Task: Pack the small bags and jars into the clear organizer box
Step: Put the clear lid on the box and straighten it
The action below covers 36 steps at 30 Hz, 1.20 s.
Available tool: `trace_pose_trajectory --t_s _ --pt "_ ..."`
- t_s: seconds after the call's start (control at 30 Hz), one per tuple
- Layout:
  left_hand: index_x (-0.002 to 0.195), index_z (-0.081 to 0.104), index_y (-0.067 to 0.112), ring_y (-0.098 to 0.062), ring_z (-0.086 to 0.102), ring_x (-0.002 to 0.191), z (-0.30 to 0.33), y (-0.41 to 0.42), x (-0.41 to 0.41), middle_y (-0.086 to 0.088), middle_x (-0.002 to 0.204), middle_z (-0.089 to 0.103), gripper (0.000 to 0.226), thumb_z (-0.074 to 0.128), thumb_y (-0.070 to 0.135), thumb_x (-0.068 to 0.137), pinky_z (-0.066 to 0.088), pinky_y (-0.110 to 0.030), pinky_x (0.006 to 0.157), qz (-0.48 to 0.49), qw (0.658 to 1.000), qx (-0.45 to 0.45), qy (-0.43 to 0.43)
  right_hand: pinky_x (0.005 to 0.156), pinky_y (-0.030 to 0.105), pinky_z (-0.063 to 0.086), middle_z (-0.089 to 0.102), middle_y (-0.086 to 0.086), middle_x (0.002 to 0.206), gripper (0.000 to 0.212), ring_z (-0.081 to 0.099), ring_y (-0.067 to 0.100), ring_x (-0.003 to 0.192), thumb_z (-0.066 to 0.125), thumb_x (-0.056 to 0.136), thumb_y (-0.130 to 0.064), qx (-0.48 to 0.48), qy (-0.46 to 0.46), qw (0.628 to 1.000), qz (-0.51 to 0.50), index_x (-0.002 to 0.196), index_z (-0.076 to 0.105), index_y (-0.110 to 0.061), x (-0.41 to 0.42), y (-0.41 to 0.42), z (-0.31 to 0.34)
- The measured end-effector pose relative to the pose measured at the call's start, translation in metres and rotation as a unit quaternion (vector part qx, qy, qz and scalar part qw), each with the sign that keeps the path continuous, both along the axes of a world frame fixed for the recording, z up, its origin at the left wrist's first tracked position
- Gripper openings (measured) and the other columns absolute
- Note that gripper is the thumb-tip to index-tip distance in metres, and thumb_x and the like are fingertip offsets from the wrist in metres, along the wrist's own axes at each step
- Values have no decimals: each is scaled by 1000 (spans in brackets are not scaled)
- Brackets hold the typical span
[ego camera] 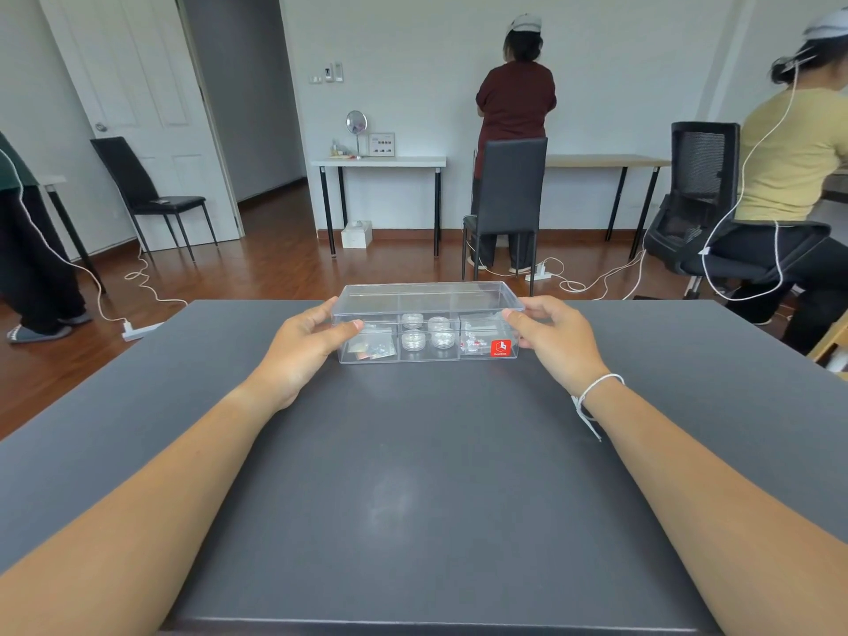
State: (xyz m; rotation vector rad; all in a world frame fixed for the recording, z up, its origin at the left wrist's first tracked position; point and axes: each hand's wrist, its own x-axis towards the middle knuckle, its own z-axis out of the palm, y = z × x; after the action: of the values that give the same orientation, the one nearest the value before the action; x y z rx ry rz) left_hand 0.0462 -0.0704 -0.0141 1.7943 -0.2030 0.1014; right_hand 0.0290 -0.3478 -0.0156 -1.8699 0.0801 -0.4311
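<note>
A clear organizer box [426,298] with a red label at its front right stands near the far edge of the dark grey table [413,475], its lid on. Through its wall I see small bags [372,347] in the left compartment, several small clear jars [426,332] in the middle one, and more small bags [477,339] in the right one. My left hand [305,342] grips the box's left end, thumb on the front and fingers behind. My right hand [550,337] grips the right end the same way.
Beyond the table's far edge lies wooden floor with white cables and power strips. A black chair [504,199] and a person stand at a desk by the back wall. Another person sits on an office chair [702,208] at the right; a third stands at the left.
</note>
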Motion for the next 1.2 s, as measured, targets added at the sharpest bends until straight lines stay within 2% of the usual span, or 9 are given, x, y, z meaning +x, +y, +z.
trace_pose_trajectory --t_s 0.13,0.23,0.37,0.53,0.7,0.77,0.93,1.1,1.2 --pt "93 60 44 -9 63 100 0 1 -1 16 101 67 28 65 19 81 41 -26 95 -3 1000 7 -1 96 45 49 64 2 109 38 61 24 104 64 79 -35 -4 4 1000 1 111 61 -15 0 0 0" --pt "92 60 48 -1 63 95 0 2 -2 18 95 69 33 68 19 79 41 -17 86 1 1000 26 -8 95 45 50 64 3 107 34 61 24 103 64 79 -33 4 2 1000 4 107 61 -15 1 0 0" --pt "111 57 41 -2 61 98 -1 1 -2 9 104 68 44 70 16 77 40 -11 80 10 999 32 -17 93 42 50 61 -3 99 33 62 25 101 66 79 -30 3 -6 1000 12 109 57 -20 1 -1 -1" --pt "116 58 34 -6 61 102 -2 0 -1 3 114 65 44 70 16 77 39 -11 80 16 999 31 -29 59 5 42 57 -12 92 52 58 2 79 69 78 -27 -40 -16 999 28 125 48 -33 -1 -2 1" --pt "132 45 26 -8 56 108 -5 1 2 7 120 59 62 71 20 76 37 -16 87 37 998 34 -28 49 3 42 55 -7 101 43 56 0 76 69 77 -26 -54 -18 998 33 117 56 -33 -2 -2 1" --pt "137 37 28 -2 54 104 -5 1 1 14 118 54 70 71 21 76 38 -10 81 43 998 33 -32 48 4 41 54 -8 101 41 55 -1 76 69 77 -28 -61 -18 998 30 115 57 -34 -3 -2 1" --pt "127 50 31 26 53 77 -4 0 1 18 108 57 57 71 18 76 37 7 61 50 996 47 -60 56 7 38 54 -8 102 38 55 -1 77 69 77 -27 -59 -25 997 31 113 58 -34 -1 -2 -1" --pt "122 54 28 15 57 81 -3 2 -1 12 116 56 50 71 21 76 39 3 63 54 993 73 -74 51 4 41 60 -5 103 36 59 4 77 70 77 -24 -56 -30 997 37 110 58 -33 -2 -2 0" --pt "117 55 29 11 55 85 -3 2 0 12 116 56 46 72 19 75 39 2 64 58 992 75 -80 60 11 42 58 -7 98 34 62 14 80 70 77 -23 -46 -33 998 37 108 59 -32 -2 -2 -1"
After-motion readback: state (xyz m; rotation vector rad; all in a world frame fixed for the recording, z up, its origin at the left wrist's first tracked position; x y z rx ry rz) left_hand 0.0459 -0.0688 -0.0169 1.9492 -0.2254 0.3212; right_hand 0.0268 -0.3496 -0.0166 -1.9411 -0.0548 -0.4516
